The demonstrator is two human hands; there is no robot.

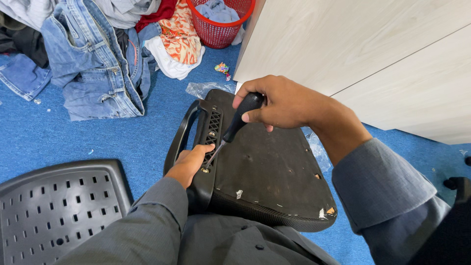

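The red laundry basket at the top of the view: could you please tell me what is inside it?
Pale blue cloth fills the red laundry basket, heaped near its rim. Anything beneath that cloth is covered, and the frame's edge cuts off the basket's back.

blue carpet floor (44,142), jeans (93,64), red basket (221,29)

A black-handled screwdriver (234,128) slants down from the right fingers (257,100), tip on a screw (205,170) beside the left fingers (198,151), in the upturned black seat (267,169).
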